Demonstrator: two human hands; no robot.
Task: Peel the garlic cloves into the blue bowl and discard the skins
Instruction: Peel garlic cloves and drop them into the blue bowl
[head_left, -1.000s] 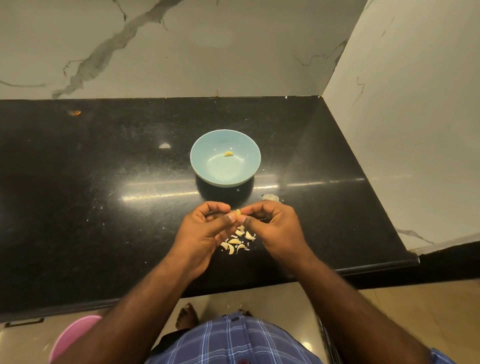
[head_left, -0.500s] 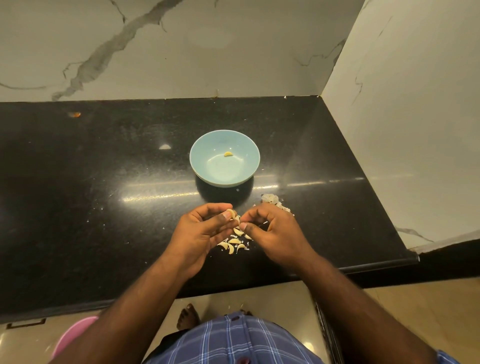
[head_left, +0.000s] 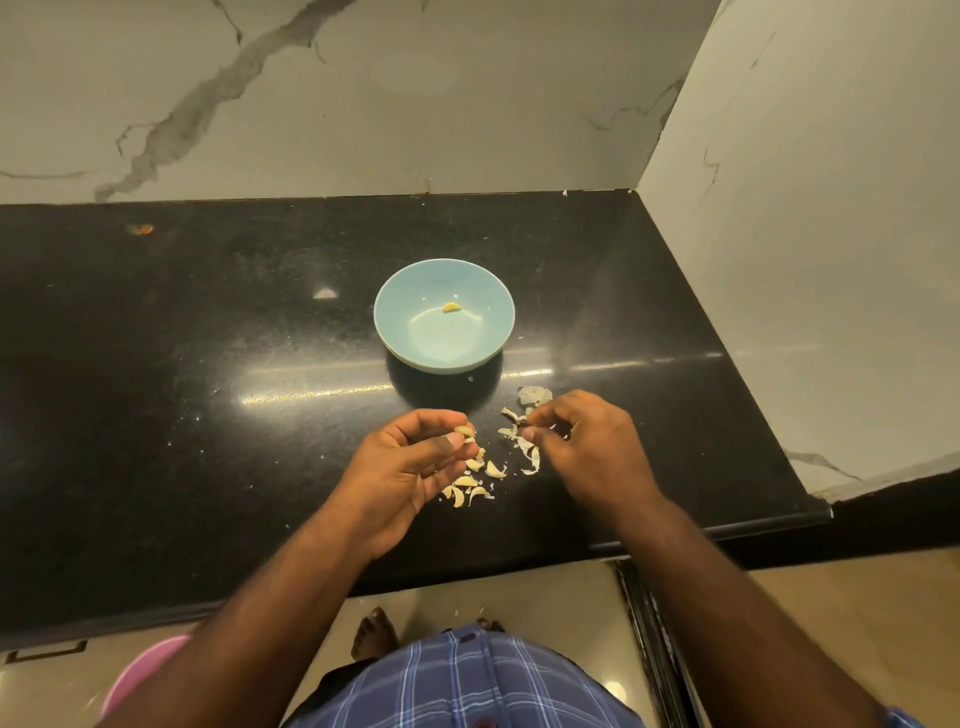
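— Pinched between left hand (head_left: 410, 467) thumb and fingertips: one garlic clove (head_left: 465, 431), mostly bare.
— And right of that grip?
— Parted from it since a moment ago, right hand (head_left: 582, 441), fingers curled on torn skin (head_left: 511, 415). Means clove near ready to drop.
— Below the grip?
— Unpeeled cloves (head_left: 470, 483).
— Beyond?
— Blue bowl (head_left: 395, 322), holding one peeled clove (head_left: 451, 307).
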